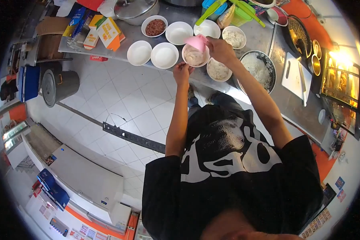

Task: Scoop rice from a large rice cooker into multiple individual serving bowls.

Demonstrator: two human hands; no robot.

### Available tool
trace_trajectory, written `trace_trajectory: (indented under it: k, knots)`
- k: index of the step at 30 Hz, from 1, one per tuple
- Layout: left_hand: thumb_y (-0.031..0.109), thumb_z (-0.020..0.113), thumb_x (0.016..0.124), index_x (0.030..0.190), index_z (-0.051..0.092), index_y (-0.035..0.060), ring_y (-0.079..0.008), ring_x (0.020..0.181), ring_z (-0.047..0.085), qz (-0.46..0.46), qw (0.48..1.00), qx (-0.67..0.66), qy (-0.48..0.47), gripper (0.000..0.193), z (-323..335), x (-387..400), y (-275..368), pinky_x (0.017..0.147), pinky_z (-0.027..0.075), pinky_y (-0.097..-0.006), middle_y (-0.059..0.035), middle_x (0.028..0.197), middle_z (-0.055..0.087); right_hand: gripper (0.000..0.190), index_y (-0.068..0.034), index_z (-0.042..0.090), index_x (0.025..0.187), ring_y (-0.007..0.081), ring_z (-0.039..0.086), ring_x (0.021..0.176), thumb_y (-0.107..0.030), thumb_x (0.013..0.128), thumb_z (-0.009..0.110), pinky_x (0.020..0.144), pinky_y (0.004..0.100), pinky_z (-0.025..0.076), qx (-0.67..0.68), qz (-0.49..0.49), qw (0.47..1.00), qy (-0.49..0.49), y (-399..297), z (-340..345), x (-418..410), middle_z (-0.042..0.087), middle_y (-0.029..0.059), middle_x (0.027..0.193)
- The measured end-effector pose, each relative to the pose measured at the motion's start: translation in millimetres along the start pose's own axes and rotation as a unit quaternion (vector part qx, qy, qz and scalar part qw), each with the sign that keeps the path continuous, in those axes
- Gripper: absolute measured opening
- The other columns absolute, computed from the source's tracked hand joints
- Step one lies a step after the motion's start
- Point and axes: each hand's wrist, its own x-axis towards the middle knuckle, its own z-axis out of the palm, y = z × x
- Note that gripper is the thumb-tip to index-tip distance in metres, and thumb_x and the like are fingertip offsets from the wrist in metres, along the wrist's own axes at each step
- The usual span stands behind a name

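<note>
My right hand grips a pink plastic scoop, tilted over a white bowl. Pale rice lies in that bowl. At the near side of its rim, my left hand holds the bowl with its fingertips. Just right of it, another bowl contains white rice, and a third bowl of rice stands farther back. A dark round pan with white rice sits beneath my right forearm.
Several white bowls line the steel counter; one contains reddish-brown rice. A lidded pot and cartons stand left. A knife lies on a white cutting board, near a lit glass display.
</note>
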Motion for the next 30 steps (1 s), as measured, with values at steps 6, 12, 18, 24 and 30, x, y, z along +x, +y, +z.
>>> trace_trajectory:
  k: [6,12,18,24,30]
  knots:
    - [0.004,0.056,0.082,0.097,0.052,-0.0014,-0.0181,0.068,0.061,0.011,0.996,0.073,0.053,0.016,8,-16,3,0.06,0.054,-0.0288,-0.0095,0.085,0.059,0.027,-0.006,0.061,0.104,0.035,0.062,0.089,-0.022,0.088,0.046,0.077,0.0439,0.049,0.036,-0.034,0.998,0.028,67,8,-22,0.064,0.0193,0.096]
    - [0.015,0.064,0.084,0.101,0.056,-0.0019,-0.014,0.067,0.061,0.009,0.949,0.208,-0.236,0.025,61,-100,-18,0.059,0.053,-0.0267,-0.0086,0.082,0.061,0.027,-0.002,0.06,0.104,0.0345,0.059,0.096,-0.012,0.084,0.045,0.081,0.041,0.047,0.061,0.193,0.979,0.035,156,-111,-117,0.062,0.022,0.098]
    - [0.013,0.069,0.079,0.106,0.047,-0.0035,-0.0142,0.068,0.063,0.012,0.901,0.324,-0.288,0.039,86,-115,-114,0.054,0.051,-0.025,-0.0137,0.089,0.062,0.024,-0.004,0.053,0.101,0.0401,0.061,0.081,-0.017,0.081,0.051,0.069,0.0465,0.048,-0.103,0.109,0.979,-0.137,245,-59,-126,0.062,0.0235,0.086]
    - [-0.004,0.062,0.08,0.104,0.044,-0.0038,-0.0176,0.08,0.061,0.039,0.97,0.183,-0.158,0.03,122,-162,-104,0.067,0.055,-0.0277,-0.0107,0.095,0.054,0.03,0.002,0.053,0.098,0.0345,0.065,0.081,-0.013,0.072,0.058,0.071,0.0421,0.052,-0.199,0.114,0.966,-0.119,221,-66,-130,0.065,0.0208,0.084]
    - [-0.002,0.062,0.082,0.097,0.05,-0.0054,-0.0197,0.081,0.063,-0.093,0.983,0.101,-0.123,0.019,124,-200,-121,0.073,0.056,-0.0281,-0.0115,0.091,0.057,0.029,0.0,0.063,0.089,0.0321,0.066,0.082,-0.027,0.076,0.062,0.071,0.04,0.053,-0.211,0.042,0.956,-0.198,220,-55,-131,0.067,0.0171,0.088]
